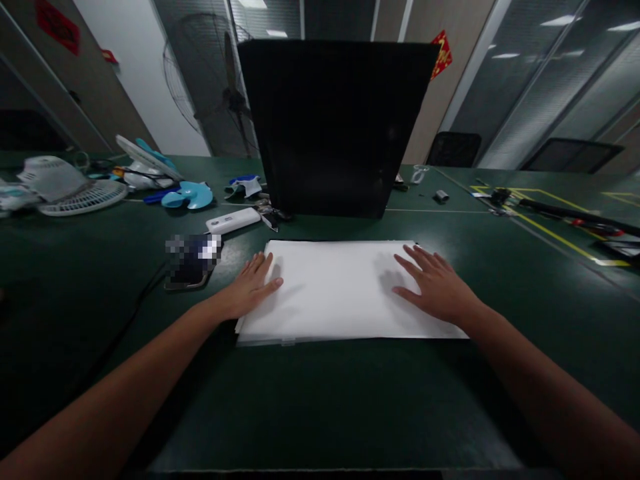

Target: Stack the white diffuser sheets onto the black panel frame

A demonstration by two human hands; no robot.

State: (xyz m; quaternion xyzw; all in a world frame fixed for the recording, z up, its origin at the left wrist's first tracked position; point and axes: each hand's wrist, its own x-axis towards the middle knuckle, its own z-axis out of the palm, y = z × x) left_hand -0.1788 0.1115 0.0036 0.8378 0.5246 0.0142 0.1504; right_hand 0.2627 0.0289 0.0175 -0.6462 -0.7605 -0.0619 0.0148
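Note:
A large stack of white paper (pixel 340 293) lies flat on the dark green table, its sheets slightly uneven along the left and near edges. Over its left edge rests my left hand (pixel 254 285), fingers stretched out and thumb pointing across the sheet. My right hand (pixel 434 283) is spread over the right side, casting a shadow on the paper. Neither hand holds anything. Whether the palms press down on the paper or hover just above it, I cannot tell.
Behind the paper stands a tall black panel (pixel 340 127). To the left lie a phone (pixel 193 261), a white power strip (pixel 233 221), light-blue fan blades (pixel 188 195) and a white fan grille (pixel 85 199). A long black rod (pixel 575 212) and yellow tape lines are at the right.

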